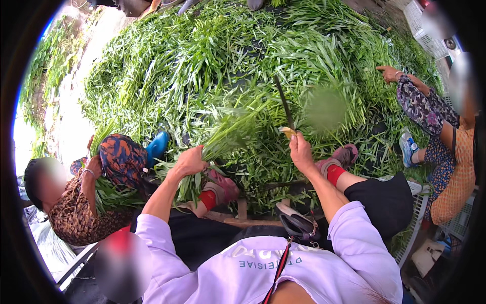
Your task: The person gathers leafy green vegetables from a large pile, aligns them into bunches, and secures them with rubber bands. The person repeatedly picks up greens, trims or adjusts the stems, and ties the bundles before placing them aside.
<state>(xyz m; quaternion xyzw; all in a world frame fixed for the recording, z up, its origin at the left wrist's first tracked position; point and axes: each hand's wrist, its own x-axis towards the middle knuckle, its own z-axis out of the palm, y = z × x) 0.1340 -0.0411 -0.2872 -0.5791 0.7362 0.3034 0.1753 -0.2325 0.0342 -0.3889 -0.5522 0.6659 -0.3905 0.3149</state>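
Observation:
My left hand (191, 161) is closed around a bunch of long-stemmed leafy greens (237, 127) that look like water spinach. The pale stems point up and right, while leaves hang below the fist by my left shoe. In my right hand (301, 150) is a knife (283, 100) with a long, dark, narrow blade and a yellowish part at its base. Its blade points away from me, apart from the bunch, and most of its grip is hidden by my fingers. Beneath both hands spreads a thick heap of cut greens (197, 57).
At left, a seated person (76, 205) holds greens beside a blue boot (157, 146). Another person (455, 163) sits at right, one hand extended over the heap. White plastic crates (429, 38) stand at the upper right. A wooden bar (250, 221) lies between my legs.

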